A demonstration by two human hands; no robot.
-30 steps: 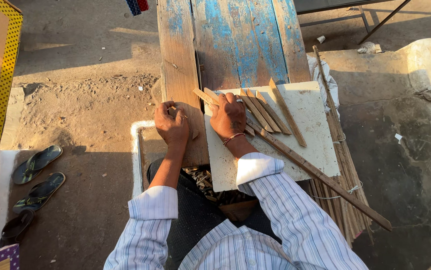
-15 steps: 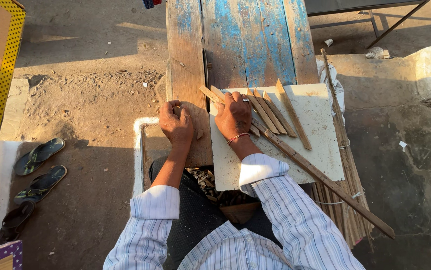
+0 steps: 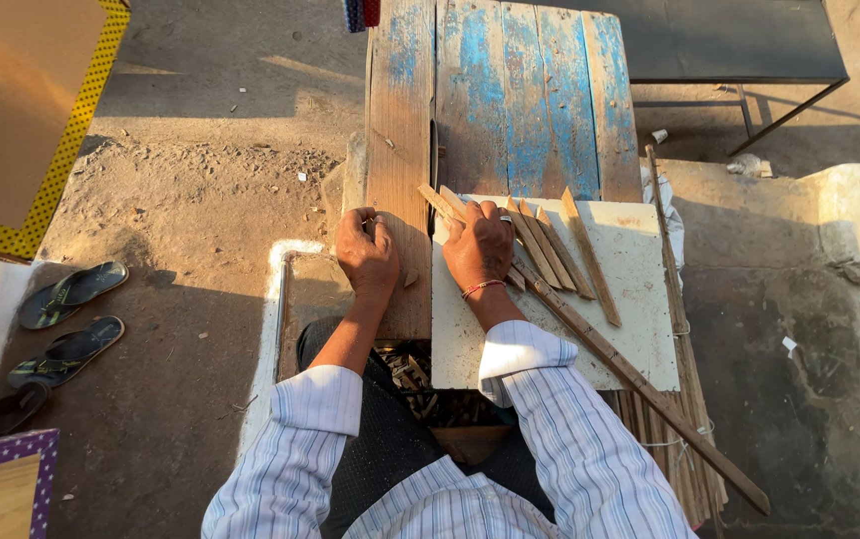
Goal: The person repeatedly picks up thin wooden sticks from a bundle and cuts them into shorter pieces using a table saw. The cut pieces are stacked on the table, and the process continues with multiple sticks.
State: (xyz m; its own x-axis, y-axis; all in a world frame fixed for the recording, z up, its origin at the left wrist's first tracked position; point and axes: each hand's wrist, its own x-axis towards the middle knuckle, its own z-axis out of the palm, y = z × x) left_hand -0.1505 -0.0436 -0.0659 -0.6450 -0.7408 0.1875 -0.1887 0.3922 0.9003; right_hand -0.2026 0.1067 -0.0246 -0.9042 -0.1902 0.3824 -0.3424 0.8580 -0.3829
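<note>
At frame centre, the blue-painted plank counter [image 3: 510,110] is carrying a pale board [image 3: 639,289]. The right hand [image 3: 480,250] is lying flat, fingers spread, pressing the wooden strips [image 3: 550,250]. The left hand [image 3: 367,255] is curling loosely on a plank, whether gripping anything I cannot tell.

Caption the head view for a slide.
Right hand pressing wooden sticks on a white board; left hand on the plank.

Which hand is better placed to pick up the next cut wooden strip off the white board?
Right. The right hand already rests on the white board, touching the row of cut wooden strips. The left hand sits apart on the worn plank, closed, contents unclear.
</note>
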